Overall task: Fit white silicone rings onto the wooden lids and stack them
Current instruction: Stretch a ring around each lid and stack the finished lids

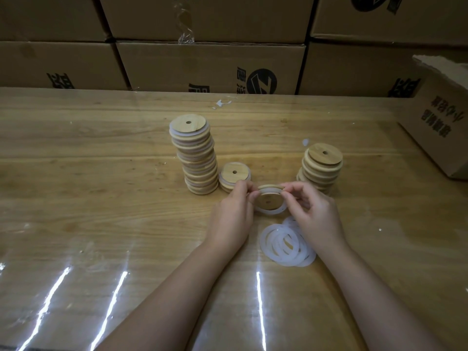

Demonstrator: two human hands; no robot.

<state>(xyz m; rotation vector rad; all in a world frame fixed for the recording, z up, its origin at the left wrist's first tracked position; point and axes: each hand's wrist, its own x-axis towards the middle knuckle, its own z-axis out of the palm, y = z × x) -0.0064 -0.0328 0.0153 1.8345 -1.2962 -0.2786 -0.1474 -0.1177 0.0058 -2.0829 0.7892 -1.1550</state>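
1. The step in hand was the fitting itself: a round wooden lid with a small centre hole (pixel 269 201) was held tilted just above the middle of the glossy wooden desk (pixel 101 173), and a white silicone ring (pixel 266 211) lay loosely round it, seemingly not yet seated
2. The left hand (pixel 234 211) pinched the lid's left rim and the ring between its curled fingers (pixel 243 187) and thumb; the right hand (pixel 316 211) pinched the right rim likewise, its fingers (pixel 291 191) curled over the ring
3. A loose heap of white silicone rings (pixel 283 245) lay on the desk toward the near edge, partly under the right wrist
4. Toward the far edge stood a tall leaning stack of ringed wooden lids (pixel 198 158), and a short stack of ringed lids (pixel 234 174) stood just beside it on the right
5. A stack of wooden lids that looked bare (pixel 321 165) stood toward the right edge, probably the supply
6. The next move seemed to call for working the ring evenly round the lid until it sat flat, then setting the lid squarely on the short stack, since the tall one leaned
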